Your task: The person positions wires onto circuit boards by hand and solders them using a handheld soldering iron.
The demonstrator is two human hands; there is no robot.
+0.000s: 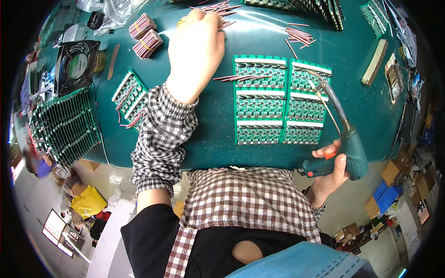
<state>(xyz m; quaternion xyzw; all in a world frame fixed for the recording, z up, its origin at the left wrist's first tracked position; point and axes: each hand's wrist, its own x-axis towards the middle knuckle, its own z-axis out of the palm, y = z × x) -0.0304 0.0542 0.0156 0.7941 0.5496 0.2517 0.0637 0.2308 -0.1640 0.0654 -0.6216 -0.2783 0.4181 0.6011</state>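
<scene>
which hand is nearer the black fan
Left. The left hand is at the wire pile, right of the black fan; the right hand, holding the green soldering tool, is much farther right.

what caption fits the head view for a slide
Left hand at loose wires, right hand holding a green soldering gun near circuit boards on a green table.

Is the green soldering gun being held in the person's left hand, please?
No, the right hand holds the green soldering gun, while the left hand is at the loose wires near the picture's upper edge.
</scene>
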